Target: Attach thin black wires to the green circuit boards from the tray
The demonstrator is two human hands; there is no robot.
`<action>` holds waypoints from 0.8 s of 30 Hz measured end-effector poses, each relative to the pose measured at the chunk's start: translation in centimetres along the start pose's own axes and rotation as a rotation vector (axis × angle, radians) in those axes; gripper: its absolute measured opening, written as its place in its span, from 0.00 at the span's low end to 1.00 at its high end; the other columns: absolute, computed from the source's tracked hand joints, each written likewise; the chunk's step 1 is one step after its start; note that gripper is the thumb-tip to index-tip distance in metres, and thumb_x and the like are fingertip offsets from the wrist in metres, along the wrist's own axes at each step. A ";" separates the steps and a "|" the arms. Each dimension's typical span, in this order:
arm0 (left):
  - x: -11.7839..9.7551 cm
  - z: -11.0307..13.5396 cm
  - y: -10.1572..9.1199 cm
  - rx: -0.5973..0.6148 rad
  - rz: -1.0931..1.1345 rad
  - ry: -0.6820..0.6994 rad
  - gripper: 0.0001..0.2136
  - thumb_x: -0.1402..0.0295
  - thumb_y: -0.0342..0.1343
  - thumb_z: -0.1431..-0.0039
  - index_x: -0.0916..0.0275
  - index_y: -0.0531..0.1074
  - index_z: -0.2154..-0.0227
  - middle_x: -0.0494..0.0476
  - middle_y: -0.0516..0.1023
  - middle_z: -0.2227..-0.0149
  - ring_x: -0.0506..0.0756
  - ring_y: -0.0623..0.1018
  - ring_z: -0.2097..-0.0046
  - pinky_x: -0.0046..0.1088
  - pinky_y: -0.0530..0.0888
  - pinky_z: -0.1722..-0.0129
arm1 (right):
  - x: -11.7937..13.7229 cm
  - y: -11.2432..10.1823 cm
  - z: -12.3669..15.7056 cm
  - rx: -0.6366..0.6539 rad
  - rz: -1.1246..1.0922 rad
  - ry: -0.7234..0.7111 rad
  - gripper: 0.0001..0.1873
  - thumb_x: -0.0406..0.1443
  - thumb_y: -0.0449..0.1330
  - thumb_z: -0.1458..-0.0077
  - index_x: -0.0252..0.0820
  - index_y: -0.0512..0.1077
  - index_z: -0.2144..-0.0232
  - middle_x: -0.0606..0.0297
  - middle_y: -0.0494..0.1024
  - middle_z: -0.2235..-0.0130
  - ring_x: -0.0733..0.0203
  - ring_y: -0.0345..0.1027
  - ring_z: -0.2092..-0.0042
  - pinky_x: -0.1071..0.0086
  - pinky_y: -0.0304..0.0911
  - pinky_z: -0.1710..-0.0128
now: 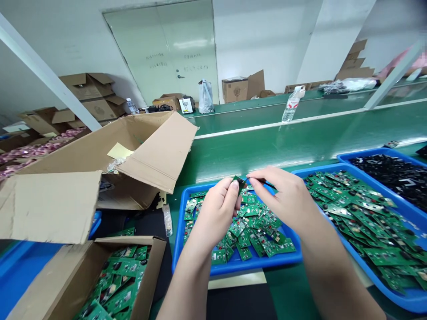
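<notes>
My left hand (pixel 218 211) is closed in a pinch on a small green circuit board (pixel 239 182), held up above a blue tray (pixel 233 266) that is filled with several similar boards. My right hand (pixel 287 195) is closed too, its fingers pinched on a thin dark part (pixel 265 181) whose tip meets the held board. Both hands hover over the tray's far half.
A second blue tray (pixel 387 286) of green boards lies to the right, and a third (pixel 347 156) holds black parts. A large open cardboard box (pixel 156 151) stands left; a smaller box (pixel 148 271) of boards sits front left. A water bottle (pixel 291 105) stands on the green conveyor.
</notes>
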State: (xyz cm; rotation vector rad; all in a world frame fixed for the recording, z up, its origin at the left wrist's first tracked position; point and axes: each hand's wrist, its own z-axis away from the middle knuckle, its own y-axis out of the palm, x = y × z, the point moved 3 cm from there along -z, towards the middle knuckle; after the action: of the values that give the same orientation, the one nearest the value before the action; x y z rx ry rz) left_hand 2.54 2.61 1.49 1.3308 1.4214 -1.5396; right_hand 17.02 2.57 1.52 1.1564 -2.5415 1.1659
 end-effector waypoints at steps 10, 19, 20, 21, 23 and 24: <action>0.1 -0.1 -0.3 0.153 -0.155 0.058 0.18 0.61 0.42 0.34 0.60 0.59 0.80 0.47 0.61 0.82 0.48 0.62 0.78 0.24 0.59 0.77 | 0.0 -0.1 -0.4 -0.025 -0.022 -0.165 0.09 0.29 0.53 0.39 0.38 0.74 0.64 0.57 0.76 0.64 0.57 0.70 0.62 0.63 0.66 0.61; 0.2 0.1 -0.4 0.224 -0.157 0.059 0.15 0.61 0.42 0.34 0.61 0.60 0.76 0.46 0.61 0.81 0.48 0.60 0.78 0.25 0.57 0.77 | 0.8 0.4 -0.3 -0.032 -0.099 -0.231 0.15 0.27 0.50 0.39 0.38 0.73 0.54 0.53 0.73 0.57 0.56 0.69 0.56 0.61 0.68 0.57; 0.3 0.0 -0.2 0.231 -0.154 0.065 0.15 0.61 0.42 0.34 0.61 0.60 0.76 0.46 0.61 0.81 0.48 0.60 0.78 0.25 0.57 0.77 | 1.0 0.4 -0.3 -0.022 -0.134 -0.237 0.17 0.27 0.50 0.38 0.39 0.70 0.49 0.53 0.72 0.55 0.56 0.69 0.55 0.61 0.68 0.56; 0.4 0.0 -0.1 0.237 -0.155 0.072 0.16 0.60 0.41 0.34 0.61 0.60 0.76 0.46 0.60 0.80 0.48 0.59 0.78 0.25 0.57 0.77 | 1.1 0.4 -0.3 -0.011 -0.172 -0.241 0.20 0.28 0.50 0.38 0.39 0.65 0.44 0.54 0.72 0.54 0.57 0.69 0.55 0.62 0.68 0.56; 0.5 0.0 0.2 0.226 -0.166 0.083 0.18 0.59 0.40 0.34 0.61 0.59 0.78 0.47 0.60 0.80 0.49 0.60 0.77 0.25 0.57 0.76 | 1.2 0.3 -0.2 -0.001 -0.238 -0.222 0.25 0.30 0.51 0.38 0.41 0.57 0.39 0.55 0.73 0.53 0.58 0.69 0.56 0.63 0.69 0.56; 0.6 -0.1 0.2 0.203 -0.170 0.086 0.19 0.58 0.39 0.33 0.61 0.58 0.79 0.47 0.61 0.80 0.49 0.60 0.77 0.25 0.57 0.76 | 1.2 0.1 -0.2 -0.011 -0.258 -0.197 0.25 0.30 0.51 0.38 0.42 0.57 0.39 0.56 0.73 0.53 0.59 0.70 0.57 0.63 0.70 0.57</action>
State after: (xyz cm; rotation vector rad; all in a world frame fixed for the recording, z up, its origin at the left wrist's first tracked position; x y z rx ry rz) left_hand 2.62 2.75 0.88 1.4407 1.4955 -1.7978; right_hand 16.04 2.03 2.07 1.6123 -2.4292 1.0200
